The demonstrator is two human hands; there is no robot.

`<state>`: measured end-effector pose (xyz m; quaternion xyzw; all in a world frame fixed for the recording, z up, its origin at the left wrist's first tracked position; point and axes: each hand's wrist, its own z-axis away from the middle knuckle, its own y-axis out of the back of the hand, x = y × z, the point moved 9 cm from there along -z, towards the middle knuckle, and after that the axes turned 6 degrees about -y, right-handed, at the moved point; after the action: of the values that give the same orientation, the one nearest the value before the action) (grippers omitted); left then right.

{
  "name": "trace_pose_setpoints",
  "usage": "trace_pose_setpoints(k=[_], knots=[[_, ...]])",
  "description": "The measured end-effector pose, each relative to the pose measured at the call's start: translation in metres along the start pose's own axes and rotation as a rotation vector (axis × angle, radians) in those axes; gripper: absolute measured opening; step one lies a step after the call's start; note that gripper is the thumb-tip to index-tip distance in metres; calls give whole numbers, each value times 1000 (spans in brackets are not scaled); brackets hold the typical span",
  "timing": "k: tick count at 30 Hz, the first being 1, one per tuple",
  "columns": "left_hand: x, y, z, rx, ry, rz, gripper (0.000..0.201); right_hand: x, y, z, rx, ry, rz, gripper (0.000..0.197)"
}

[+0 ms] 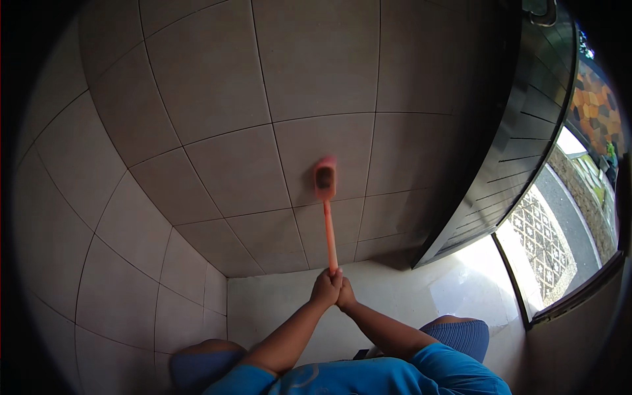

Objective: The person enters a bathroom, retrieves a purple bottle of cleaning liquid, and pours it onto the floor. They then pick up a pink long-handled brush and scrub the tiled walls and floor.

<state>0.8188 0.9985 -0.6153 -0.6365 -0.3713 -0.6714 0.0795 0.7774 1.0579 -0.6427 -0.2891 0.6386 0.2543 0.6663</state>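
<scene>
A long-handled brush, pinkish-orange, points away from me toward the tiled wall. Its oval head has a dark patch in the middle and is blurred; it lies over the wall tiles, though I cannot tell whether it touches them. My left hand is closed round the near end of the handle. Pressed against it, my right hand is closed there too. Both forearms reach forward, bringing the hands together in front of me.
The tiled wall meets a second tiled wall at the left corner. A dark slatted door stands open at the right, beside a sunlit doorway. Pale floor lies below, and patterned paving shows outside.
</scene>
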Motion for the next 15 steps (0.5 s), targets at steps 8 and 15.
trace_pose_setpoints(k=[8, 15], knots=[[116, 75, -53, 141, -349, -3, 34, -68, -38, -87, -99, 246, -256, 35], [-114, -14, 52, 35, 161, -47, 41, 108, -37, 41, -109, -191, 53, 29]])
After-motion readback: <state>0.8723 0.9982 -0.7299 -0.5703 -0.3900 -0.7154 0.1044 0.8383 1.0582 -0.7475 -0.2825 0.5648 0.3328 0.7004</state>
